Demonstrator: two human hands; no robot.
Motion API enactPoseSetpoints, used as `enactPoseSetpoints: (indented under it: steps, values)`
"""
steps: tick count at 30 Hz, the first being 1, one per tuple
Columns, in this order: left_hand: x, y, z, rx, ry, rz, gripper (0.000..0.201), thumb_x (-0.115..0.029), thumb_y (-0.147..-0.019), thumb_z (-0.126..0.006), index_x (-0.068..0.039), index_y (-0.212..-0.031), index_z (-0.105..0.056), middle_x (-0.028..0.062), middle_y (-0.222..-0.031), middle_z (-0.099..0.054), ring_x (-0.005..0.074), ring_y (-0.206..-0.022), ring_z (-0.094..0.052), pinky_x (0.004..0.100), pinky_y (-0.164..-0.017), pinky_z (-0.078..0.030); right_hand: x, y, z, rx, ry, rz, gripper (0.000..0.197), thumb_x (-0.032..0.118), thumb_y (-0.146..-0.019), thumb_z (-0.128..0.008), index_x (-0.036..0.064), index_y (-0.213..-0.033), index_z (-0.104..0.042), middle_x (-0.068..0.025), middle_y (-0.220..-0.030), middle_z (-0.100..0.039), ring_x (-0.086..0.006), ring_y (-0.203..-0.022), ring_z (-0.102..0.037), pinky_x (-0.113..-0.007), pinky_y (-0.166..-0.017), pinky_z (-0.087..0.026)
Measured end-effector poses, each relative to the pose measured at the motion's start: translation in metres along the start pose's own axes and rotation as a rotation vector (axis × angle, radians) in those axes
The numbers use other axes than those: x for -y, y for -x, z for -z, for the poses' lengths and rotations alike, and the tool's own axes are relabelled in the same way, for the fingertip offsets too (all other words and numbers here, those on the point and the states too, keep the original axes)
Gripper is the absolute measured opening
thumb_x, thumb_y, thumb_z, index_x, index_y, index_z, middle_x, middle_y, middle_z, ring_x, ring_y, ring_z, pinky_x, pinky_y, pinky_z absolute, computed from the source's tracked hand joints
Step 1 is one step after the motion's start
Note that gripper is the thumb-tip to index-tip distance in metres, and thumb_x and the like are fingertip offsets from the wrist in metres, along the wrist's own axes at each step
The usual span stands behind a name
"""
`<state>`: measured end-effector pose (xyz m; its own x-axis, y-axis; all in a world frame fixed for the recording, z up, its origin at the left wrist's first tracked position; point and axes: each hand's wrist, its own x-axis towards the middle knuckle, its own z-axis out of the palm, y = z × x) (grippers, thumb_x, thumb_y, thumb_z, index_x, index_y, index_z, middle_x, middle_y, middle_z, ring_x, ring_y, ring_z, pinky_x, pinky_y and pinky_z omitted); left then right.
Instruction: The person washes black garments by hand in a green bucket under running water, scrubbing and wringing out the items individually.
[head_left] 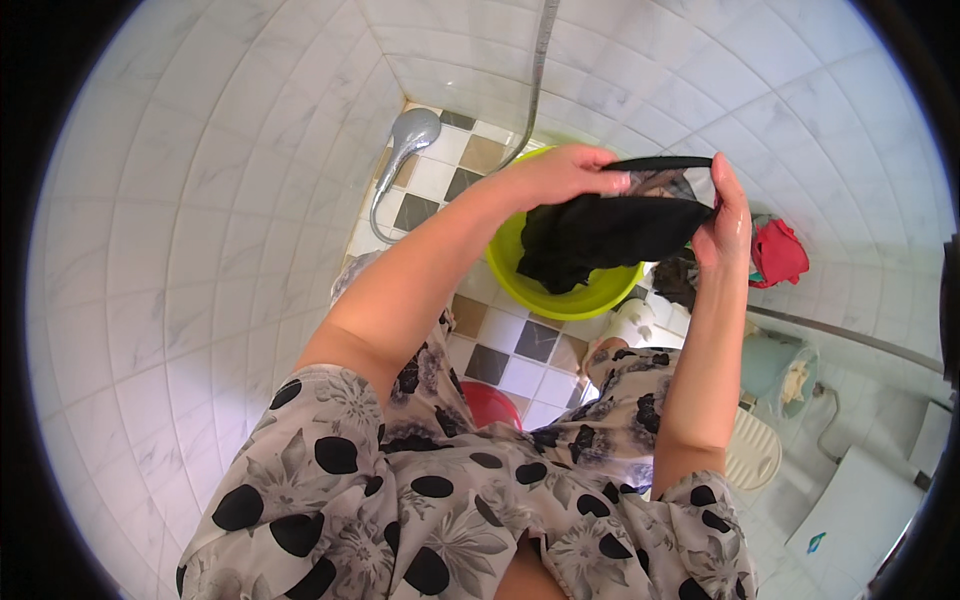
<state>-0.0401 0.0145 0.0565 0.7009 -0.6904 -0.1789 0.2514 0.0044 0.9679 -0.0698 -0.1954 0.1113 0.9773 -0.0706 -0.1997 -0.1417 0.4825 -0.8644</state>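
Note:
A black garment (625,235) with a thin dark band and a sheer mesh part is stretched between my two hands. Its top opening faces up, and its lower part hangs over the yellow-green basin (560,305) on the floor. My left hand (565,178) grips the band at the left end, with the thumb hidden in part by the cloth. At the right end, my right hand (730,220) holds the edge between thumb and fingers; it looks wet. The bottom of the basin is mostly covered by the garment and my left forearm.
A shower head (412,132) lies on the tiled floor at the far left, and a metal hose (541,60) runs down the wall. Red cloth (778,253) and dark cloth (676,278) lie to the right. A red rounded object (490,404) is below me. Nearby are a metal bar (850,340) and a white box (855,515).

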Motion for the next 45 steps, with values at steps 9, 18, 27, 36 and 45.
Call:
enactPoseSetpoints:
  steps: [9, 18, 27, 36, 45]
  values:
    - [-0.013, -0.004, -0.003, -0.257, 0.714, -0.023, 0.040, -0.041, -0.091, -0.054, -0.003, -0.098, -0.062, 0.0068, -0.095, -0.065, 0.0154, -0.084, -0.061, 0.0299, -0.078, -0.049, -0.018, -0.006, -0.001, -0.083, 0.491, 0.193, 0.018, 0.022, -0.091, -0.058, 0.0084, -0.079, -0.060, 0.0036, -0.071, -0.054, -0.0076, -0.065, -0.049, -0.026, -0.059, -0.041]
    - [0.019, -0.025, -0.068, -0.617, 0.751, 0.090, 0.035, -0.041, -0.087, -0.059, -0.006, -0.083, -0.061, 0.0032, -0.081, -0.058, 0.0114, -0.076, -0.052, 0.0292, -0.067, -0.042, -0.086, -0.013, -0.030, -0.263, 0.850, 0.430, 0.033, 0.021, -0.088, -0.056, 0.0000, -0.063, -0.049, -0.0057, -0.050, -0.040, -0.0136, -0.049, -0.035, -0.033, -0.048, -0.035]
    - [0.026, -0.030, -0.052, -0.638, 0.644, 0.164, 0.035, -0.040, -0.091, -0.050, -0.008, -0.080, -0.059, 0.0044, -0.080, -0.058, 0.0133, -0.075, -0.053, 0.0301, -0.065, -0.042, -0.099, -0.006, -0.034, -0.210, 1.046, 0.586, 0.036, 0.022, -0.090, -0.054, -0.0008, -0.063, -0.048, -0.0134, -0.052, -0.041, -0.0145, -0.048, -0.035, -0.035, -0.048, -0.033]
    - [0.002, -0.025, -0.002, -0.382, 0.803, 0.100, 0.066, -0.056, -0.092, -0.038, 0.004, -0.116, -0.052, 0.0161, -0.111, -0.060, 0.0268, -0.101, -0.058, 0.0372, -0.092, -0.045, -0.047, -0.043, 0.001, -0.268, 0.117, -0.059, 0.030, 0.036, -0.092, -0.054, 0.0065, -0.087, -0.058, -0.0027, -0.075, -0.061, -0.0116, -0.061, -0.053, -0.027, -0.056, -0.043]
    - [-0.004, -0.031, 0.000, -0.406, 0.806, 0.152, 0.029, -0.024, -0.092, -0.049, 0.001, -0.102, -0.059, 0.0138, -0.100, -0.063, 0.0248, -0.091, -0.060, 0.0380, -0.082, -0.050, -0.049, -0.038, -0.004, -0.116, 0.176, -0.057, 0.014, 0.016, -0.085, -0.065, 0.0074, -0.092, -0.056, -0.0004, -0.079, -0.059, -0.0089, -0.064, -0.052, -0.023, -0.058, -0.042]
